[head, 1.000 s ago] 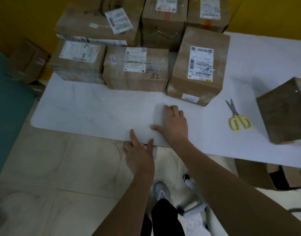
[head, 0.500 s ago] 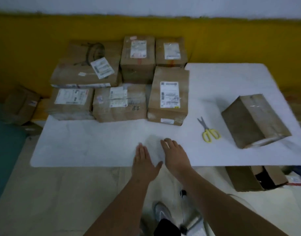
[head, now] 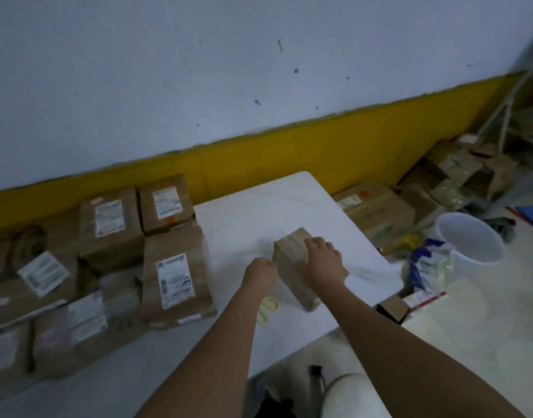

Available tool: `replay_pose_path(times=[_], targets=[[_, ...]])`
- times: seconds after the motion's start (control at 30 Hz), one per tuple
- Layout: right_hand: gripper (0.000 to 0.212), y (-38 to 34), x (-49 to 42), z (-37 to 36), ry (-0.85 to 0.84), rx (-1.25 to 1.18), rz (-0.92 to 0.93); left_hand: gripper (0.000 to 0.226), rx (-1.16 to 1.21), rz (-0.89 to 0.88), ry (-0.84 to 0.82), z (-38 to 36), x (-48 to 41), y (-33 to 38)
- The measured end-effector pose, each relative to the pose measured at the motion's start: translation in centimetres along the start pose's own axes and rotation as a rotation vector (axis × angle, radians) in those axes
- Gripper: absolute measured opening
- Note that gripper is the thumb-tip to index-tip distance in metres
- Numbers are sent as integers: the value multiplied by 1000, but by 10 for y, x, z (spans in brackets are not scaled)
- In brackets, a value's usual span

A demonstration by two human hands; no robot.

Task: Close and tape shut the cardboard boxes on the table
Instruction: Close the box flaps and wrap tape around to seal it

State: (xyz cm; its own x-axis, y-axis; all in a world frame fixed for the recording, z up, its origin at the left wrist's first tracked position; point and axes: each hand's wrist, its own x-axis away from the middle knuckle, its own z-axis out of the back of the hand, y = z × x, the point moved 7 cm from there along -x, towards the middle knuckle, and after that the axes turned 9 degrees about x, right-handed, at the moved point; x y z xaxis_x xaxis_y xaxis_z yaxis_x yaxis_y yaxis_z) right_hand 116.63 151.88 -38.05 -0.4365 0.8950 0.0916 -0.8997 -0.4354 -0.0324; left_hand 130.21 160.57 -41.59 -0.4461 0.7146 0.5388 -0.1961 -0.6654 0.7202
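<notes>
A small plain cardboard box [head: 292, 267] lies closed on the right part of the white table [head: 259, 212]. My right hand [head: 322, 257] lies on top of it, fingers curled over its upper face and far side. My left hand [head: 260, 274] is at the box's upper left edge, fingers curled into a fist, with nothing seen in it. Several closed, labelled cardboard boxes [head: 174, 276] crowd the table's left side. No tape is in view.
Yellow scissors [head: 268, 306] lie on the table, partly under my left forearm. On the floor to the right stand a white bucket [head: 470, 239], a blue-and-white bag [head: 428, 267], a large carton [head: 376, 206] and a small open box [head: 393, 309].
Both hands left the table's near edge and went forward and right to the lone box. The view swung up and to the right.
</notes>
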Motion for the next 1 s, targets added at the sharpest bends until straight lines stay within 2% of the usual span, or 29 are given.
replay_pose_path(times=[0.1, 0.17, 0.23, 0.33, 0.43, 0.5, 0.57, 0.67, 0.77, 0.83, 0.93, 1.0], targets=[[67, 22, -42, -21, -68, -127, -68, 37, 46, 108, 3, -23, -35, 20], [82, 31, -63, -40, -218, -244, -104, 36, 79, 153, -4, -32, -43, 34], [89, 33, -78, -61, -347, -265, -99, 36, 162, 218, 1, -42, -58, 44], [69, 37, -97, -70, -373, -173, -86, 38, 272, 321, 8, -58, -86, 30], [56, 37, -110, -71, -414, -199, -67, 46, 390, 353, -35, -77, -108, 6], [41, 38, -114, -67, -403, -249, -77, 52, 490, 346, 6, -78, -111, -3], [31, 34, -114, -55, -363, -305, -92, 64, 567, 308, 59, -63, -98, 2], [34, 11, -110, -16, -245, -420, -100, 90, 612, 189, 169, -13, -73, 28], [27, -25, -100, 47, -102, -585, -61, 116, 528, -13, 377, 58, -35, 73], [23, -52, -91, 95, -59, -788, 32, 130, 433, -172, 518, 103, -7, 102], [35, -94, -73, 146, -176, -1056, 201, 127, 304, -265, 678, 161, 25, 131], [45, -112, -59, 166, -208, -1010, 292, 114, 278, -215, 691, 194, 36, 140]])
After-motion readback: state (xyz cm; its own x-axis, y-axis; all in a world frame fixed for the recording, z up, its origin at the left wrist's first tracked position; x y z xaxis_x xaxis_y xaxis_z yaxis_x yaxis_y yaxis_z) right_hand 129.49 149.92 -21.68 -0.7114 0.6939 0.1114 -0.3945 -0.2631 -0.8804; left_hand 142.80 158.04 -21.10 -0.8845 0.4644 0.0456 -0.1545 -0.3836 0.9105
